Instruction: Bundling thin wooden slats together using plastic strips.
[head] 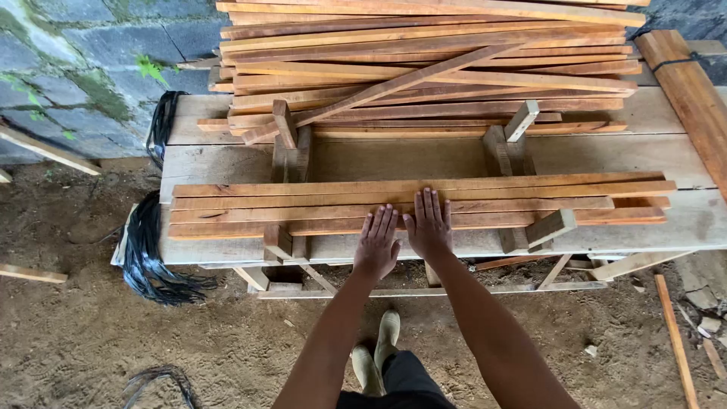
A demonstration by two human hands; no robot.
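Note:
Several long reddish-brown wooden slats (530,198) lie side by side across the front of a pale plank workbench (712,223). My left hand (377,244) rests flat, fingers spread, on the nearest slats near their middle. My right hand (429,224) lies flat right beside it, fingertips reaching the farther slats. Neither hand grips anything. The slats sit between short upright wooden blocks: one pair at the left (279,241) and one at the right (551,227).
A big loose stack of similar slats (424,68) fills the back of the bench. A thick plank (693,95) leans at the right. Black strapping (151,257) hangs off the left end. Scrap sticks (676,341) lie on the dirt floor; my feet (377,352) stand below.

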